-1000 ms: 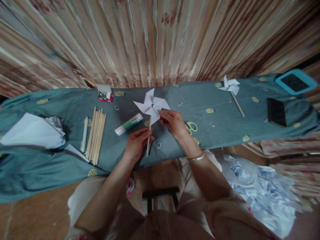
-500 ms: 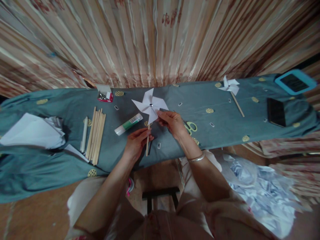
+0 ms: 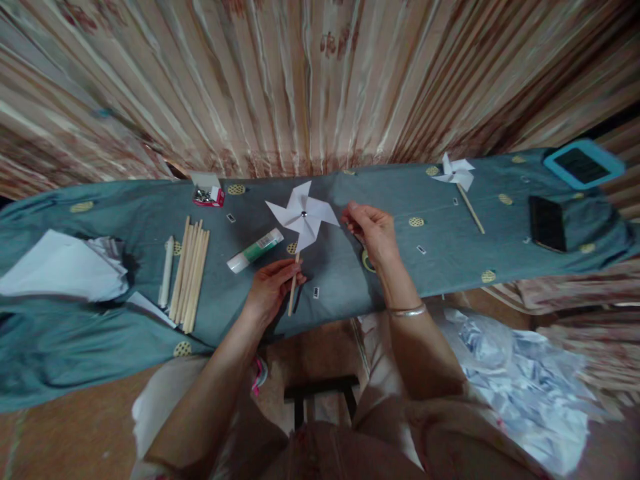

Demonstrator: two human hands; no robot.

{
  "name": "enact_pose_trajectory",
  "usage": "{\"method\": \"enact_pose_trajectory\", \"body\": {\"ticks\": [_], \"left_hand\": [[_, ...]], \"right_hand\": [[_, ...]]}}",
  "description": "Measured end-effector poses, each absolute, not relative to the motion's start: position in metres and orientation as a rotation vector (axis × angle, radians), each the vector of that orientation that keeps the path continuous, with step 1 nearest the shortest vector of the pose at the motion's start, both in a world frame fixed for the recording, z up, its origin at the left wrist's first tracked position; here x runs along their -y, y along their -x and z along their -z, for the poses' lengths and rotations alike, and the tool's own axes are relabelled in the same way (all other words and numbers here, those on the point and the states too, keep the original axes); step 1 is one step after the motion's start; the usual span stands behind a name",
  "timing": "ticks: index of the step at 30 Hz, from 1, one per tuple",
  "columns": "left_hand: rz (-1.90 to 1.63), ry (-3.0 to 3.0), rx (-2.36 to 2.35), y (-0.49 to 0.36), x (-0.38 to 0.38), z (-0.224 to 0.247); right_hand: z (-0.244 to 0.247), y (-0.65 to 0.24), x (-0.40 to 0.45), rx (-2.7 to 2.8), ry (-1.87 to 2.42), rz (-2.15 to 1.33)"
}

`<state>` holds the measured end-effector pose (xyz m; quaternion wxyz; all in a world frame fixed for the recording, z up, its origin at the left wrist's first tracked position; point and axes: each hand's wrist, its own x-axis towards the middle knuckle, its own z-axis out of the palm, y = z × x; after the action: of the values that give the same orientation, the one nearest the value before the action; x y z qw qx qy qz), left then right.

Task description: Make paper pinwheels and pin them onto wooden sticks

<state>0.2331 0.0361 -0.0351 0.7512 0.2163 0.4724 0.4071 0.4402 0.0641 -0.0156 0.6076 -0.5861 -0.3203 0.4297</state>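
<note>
two hands worked over a long table (image 3: 450,260) draped in a grey-green cloth, with a striped curtain (image 3: 320,80) hanging behind it. crumpled white paper (image 3: 60,267) lay at the far left of the table, and a pale plastic sheet (image 3: 525,387) sat on the floor to the right. a blue-framed tablet (image 3: 583,163) and a dark phone (image 3: 547,223) rested at the right end. near the middle, the paper pinwheel (image 3: 303,215) stood up off the cloth on its wooden stick (image 3: 294,283), a metal pin at its centre. the left hand (image 3: 273,290) was closed round the lower part of that stick, fingers and thumb pinching it. the right hand (image 3: 373,230) hovered just right of the pinwheel, apart from the blades, fingertips drawn together loosely; whether it held anything small could not be told. a bundle of wooden sticks (image 3: 191,273) lay left of centre, a white rod just beside it. a second pinwheel (image 3: 454,172) lay flat further right. a glue stick (image 3: 255,250) lay just left of the held stick, and a small box of pins (image 3: 207,193) sat near the back edge.
</note>
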Motion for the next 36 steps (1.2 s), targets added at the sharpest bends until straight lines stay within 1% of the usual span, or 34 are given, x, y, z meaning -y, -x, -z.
{"method": "enact_pose_trajectory", "body": {"ticks": [9,13,20,36], "left_hand": [[-0.842,-0.504,-1.03,-0.231,-0.035,0.038],[-0.839,-0.503,-1.03,-0.232,-0.035,0.037],[-0.834,-0.494,-1.041,-0.233,-0.034,0.034],[-0.864,-0.5,-1.03,-0.233,-0.035,0.038]], "right_hand": [[0.019,-0.429,-0.071,0.745,1.182,-1.152],[0.019,-0.426,-0.071,0.739,1.184,-1.2],[0.019,-0.425,-0.072,0.685,1.245,-1.223],[0.022,-0.422,-0.07,0.711,1.199,-1.233]]}}
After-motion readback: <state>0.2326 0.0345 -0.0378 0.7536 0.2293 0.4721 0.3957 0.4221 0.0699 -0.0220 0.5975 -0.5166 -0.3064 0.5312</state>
